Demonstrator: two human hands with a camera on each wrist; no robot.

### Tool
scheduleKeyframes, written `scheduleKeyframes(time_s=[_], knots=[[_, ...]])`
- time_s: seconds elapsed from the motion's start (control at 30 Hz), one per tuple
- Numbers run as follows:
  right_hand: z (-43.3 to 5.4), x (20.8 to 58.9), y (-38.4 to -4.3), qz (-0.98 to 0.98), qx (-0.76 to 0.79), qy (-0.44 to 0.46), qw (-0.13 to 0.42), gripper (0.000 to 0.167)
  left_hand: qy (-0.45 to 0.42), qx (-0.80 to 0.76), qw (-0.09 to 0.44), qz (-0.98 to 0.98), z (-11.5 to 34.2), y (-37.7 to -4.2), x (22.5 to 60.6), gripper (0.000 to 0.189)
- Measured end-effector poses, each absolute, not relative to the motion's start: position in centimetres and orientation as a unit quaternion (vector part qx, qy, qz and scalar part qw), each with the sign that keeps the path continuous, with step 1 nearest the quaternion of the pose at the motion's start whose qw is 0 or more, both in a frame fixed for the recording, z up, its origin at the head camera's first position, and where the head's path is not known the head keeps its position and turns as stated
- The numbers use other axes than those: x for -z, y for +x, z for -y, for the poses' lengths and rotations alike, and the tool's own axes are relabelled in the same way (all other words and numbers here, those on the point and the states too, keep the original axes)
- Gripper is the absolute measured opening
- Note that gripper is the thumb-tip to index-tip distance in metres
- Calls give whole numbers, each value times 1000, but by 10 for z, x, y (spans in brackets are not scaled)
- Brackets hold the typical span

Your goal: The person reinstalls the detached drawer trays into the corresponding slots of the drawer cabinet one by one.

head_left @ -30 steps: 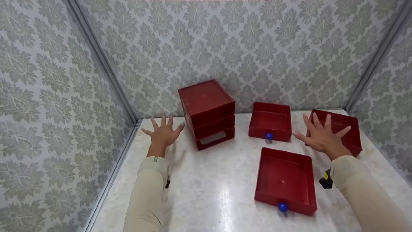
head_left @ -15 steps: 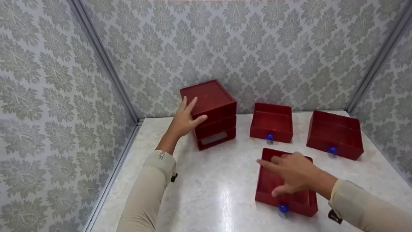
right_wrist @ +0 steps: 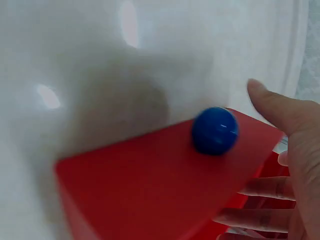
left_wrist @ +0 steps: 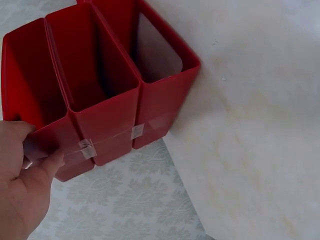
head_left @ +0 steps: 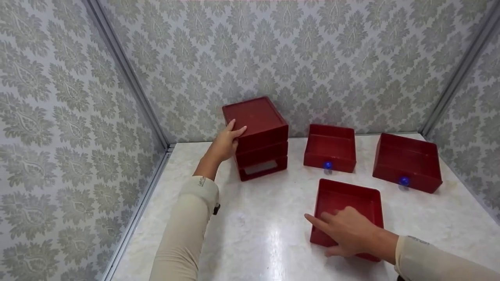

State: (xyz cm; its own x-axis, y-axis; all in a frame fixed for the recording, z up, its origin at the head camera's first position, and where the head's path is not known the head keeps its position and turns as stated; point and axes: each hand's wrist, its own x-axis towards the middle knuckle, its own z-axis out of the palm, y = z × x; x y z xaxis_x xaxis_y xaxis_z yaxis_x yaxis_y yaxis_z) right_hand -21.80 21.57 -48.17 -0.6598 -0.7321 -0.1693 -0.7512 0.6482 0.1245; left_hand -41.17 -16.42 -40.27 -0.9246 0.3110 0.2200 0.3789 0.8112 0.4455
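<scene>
My left hand grips the upper left front edge of a red plastic drawer cabinet. In the left wrist view, the cabinet shows stacked open slots and clear tape on its side. My right hand is over the nearest red drawer, hiding that drawer's knob in the head view. The right wrist view shows its round blue knob; the thumb is apart from the knob, and the other fingers reach over the drawer's front wall. Whether they touch it I cannot tell.
Two more red drawers with blue knobs, a middle drawer and a right drawer, stand toward the back of the white marbled table. Patterned wall panels enclose the back and sides.
My left hand has moved right from beside the cabinet onto its edge. My right hand has come down and left from over the right drawer to the nearest drawer.
</scene>
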Motion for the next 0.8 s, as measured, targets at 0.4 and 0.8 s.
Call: scheduleKeyframes(time_s=[0.4,0.8], knots=[[-187,430,-295,-893,-47,-359,-266,87,-220,244,58,943,146,-412,402,56],[-163,421,-349,-941,-14,-292,-173,84,-187,307,48,932,132,-414,405,70]])
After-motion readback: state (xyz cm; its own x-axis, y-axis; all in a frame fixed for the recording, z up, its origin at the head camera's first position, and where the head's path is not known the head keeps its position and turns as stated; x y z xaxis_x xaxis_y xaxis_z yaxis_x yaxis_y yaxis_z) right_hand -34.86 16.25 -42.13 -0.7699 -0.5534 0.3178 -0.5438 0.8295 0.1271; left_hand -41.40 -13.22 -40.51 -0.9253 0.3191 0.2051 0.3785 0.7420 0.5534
